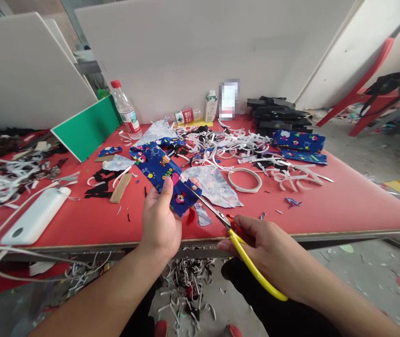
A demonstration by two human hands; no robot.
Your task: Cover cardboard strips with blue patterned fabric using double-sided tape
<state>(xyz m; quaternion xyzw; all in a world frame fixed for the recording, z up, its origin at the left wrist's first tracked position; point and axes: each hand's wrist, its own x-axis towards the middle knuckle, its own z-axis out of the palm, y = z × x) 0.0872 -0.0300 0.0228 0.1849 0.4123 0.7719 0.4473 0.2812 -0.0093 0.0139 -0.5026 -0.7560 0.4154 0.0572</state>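
Observation:
My left hand (161,220) holds a blue printed cloth piece (161,166), the thumb on top and the fingers hidden beneath it. In my right hand (263,243) are scissors (252,264) with yellow and orange handles. Their blades point up and left and reach the lower right edge of the cloth; whether they are parted there is hard to see. A pale printed scrap (216,185) lies just beyond the blades. To its right is a roll of white tape (245,180), flat on the red table (347,201).
White strips (235,140) and scraps cover the table's middle. Behind stand bottles (127,110), a carton (211,106) and a black stack (279,114). At left are a white power bank (36,215) with cables and a green board (89,128).

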